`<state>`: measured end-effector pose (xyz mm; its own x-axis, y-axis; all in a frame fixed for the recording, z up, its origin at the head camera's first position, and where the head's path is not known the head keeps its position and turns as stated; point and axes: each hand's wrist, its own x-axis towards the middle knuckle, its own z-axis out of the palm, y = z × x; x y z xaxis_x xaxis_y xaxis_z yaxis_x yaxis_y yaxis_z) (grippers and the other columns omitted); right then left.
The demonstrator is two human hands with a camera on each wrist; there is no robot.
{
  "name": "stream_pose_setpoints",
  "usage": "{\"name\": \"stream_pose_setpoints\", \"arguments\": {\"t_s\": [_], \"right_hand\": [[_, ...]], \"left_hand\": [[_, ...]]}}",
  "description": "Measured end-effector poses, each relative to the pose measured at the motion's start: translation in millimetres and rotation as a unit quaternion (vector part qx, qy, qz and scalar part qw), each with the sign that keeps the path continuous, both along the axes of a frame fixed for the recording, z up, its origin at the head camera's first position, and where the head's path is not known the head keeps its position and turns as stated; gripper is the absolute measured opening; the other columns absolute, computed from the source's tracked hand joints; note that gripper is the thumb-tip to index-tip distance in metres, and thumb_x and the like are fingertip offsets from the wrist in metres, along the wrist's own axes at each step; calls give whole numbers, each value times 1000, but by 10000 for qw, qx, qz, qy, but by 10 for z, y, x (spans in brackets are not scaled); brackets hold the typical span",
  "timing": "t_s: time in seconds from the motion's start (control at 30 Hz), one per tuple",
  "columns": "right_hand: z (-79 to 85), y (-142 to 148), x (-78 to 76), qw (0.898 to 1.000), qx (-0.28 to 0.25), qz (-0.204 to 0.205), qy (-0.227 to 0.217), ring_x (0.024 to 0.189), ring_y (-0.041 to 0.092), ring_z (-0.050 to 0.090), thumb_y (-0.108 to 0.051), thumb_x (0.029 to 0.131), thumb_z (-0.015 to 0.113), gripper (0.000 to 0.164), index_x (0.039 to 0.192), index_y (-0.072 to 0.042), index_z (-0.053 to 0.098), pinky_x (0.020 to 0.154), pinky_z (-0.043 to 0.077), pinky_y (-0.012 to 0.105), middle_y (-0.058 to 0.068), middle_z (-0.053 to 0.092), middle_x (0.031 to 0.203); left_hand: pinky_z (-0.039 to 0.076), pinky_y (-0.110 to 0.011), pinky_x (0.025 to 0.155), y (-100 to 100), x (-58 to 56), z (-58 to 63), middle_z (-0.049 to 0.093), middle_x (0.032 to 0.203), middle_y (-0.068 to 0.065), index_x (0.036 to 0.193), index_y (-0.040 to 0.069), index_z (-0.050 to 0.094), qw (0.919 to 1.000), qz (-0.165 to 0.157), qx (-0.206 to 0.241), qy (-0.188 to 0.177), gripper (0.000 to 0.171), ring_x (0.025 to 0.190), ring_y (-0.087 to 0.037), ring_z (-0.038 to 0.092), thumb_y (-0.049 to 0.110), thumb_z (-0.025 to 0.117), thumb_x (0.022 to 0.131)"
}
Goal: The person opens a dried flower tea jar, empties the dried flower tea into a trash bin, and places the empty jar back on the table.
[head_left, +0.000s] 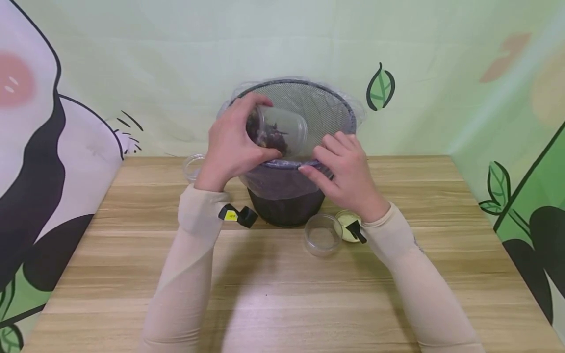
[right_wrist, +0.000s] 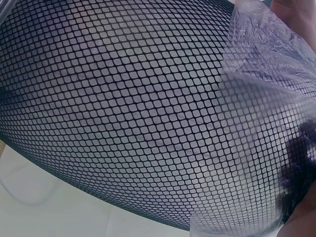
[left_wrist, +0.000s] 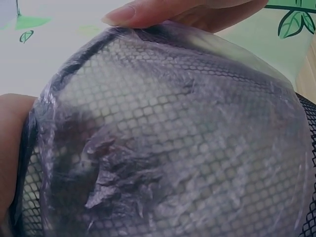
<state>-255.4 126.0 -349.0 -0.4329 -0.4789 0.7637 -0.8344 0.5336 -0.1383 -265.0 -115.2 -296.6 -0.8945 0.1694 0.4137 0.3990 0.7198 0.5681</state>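
My left hand (head_left: 234, 139) holds a clear plastic cup (head_left: 295, 125) on its side over the mouth of a black mesh bin (head_left: 284, 208). Dark, crumbly matter (head_left: 274, 138) lies inside the cup; its kind cannot be made out. The cup's open end points right, toward my right hand (head_left: 346, 169), which pinches the bin's near rim and the thin clear bag (head_left: 287, 185) folded over it. In the left wrist view, the bag's film (left_wrist: 197, 128) covers the mesh. The right wrist view shows bare mesh (right_wrist: 133, 108) with the bag's edge (right_wrist: 266, 54) hanging at the right.
A clear round container (head_left: 323, 236) stands on the wooden table (head_left: 273, 304) before the bin. Beside it, partly under the right wrist, is a small pale yellow round item (head_left: 346, 219). Another clear round piece (head_left: 192, 164) lies behind the left wrist. A printed backdrop (head_left: 423, 59) hangs behind.
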Motion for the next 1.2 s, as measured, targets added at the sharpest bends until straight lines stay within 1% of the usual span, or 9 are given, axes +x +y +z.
{"name": "stream_pose_setpoints", "arguments": {"t_s": [0.3, 0.57, 0.9, 1.2], "right_hand": [[6, -8, 7, 10000, -6, 19, -21, 76, 28, 41, -58, 107, 40, 61, 77, -7, 55, 71, 32, 40, 6, 45, 76], [0, -10, 7, 10000, -37, 21, -9, 75, 28, 41, -58, 107, 40, 61, 77, -7, 54, 71, 32, 40, 6, 44, 75], [5, 3, 8, 10000, -8, 31, 11, 75, 28, 41, -57, 107, 40, 61, 77, -7, 55, 71, 31, 40, 6, 45, 75], [6, -3, 10, 10000, -12, 26, -14, 76, 28, 41, -57, 107, 41, 61, 77, -6, 55, 72, 32, 40, 6, 44, 75]], "left_hand": [[48, -54, 100, 7, 3, 11, 63, 133, -5, 132, 25, 61, 9998, 44, 188, -13, 80, 120, -28, 55, 26, 93, 59], [48, -55, 100, 18, 13, 24, 62, 135, -4, 132, 25, 62, 9997, 53, 251, -30, 79, 122, -29, 54, 23, 92, 59], [47, -55, 101, 23, 22, 28, 61, 136, -3, 133, 26, 60, 9995, 76, 281, -104, 81, 124, -28, 52, 25, 94, 60], [48, -53, 100, 22, 11, 25, 62, 134, -5, 132, 26, 60, 9995, 94, 290, -71, 82, 121, -28, 53, 25, 95, 58]]}}
